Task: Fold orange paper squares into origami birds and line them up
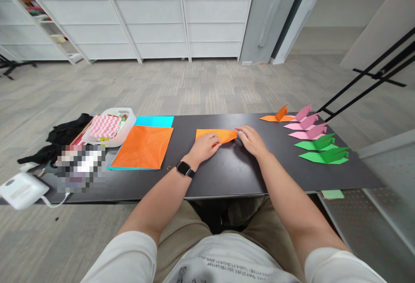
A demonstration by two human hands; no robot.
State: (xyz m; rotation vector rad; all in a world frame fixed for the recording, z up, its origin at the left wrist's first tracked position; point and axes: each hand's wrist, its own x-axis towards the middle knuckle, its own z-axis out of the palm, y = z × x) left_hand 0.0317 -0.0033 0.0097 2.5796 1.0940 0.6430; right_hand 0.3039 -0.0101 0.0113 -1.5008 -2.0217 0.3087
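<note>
A folded piece of orange paper (223, 134) lies on the black table in front of me, its long straight edge on the far side. My left hand (206, 147) presses on its near left part, with the fingers curled against the sheet and the thumb at its lower edge. At the paper's pointed right corner, my right hand (250, 139) has its thumb and fingertips closed on the tip. The near edge of the paper is partly covered by the left fingers.
Left of my hands is a stack of orange sheets (142, 147) over blue paper (154, 121). A white plastic basket (129, 121) and a white device (24, 190) sit farther left. Several folded paper birds, orange (277, 115), pink (308, 132) and green (324, 157), line the right end.
</note>
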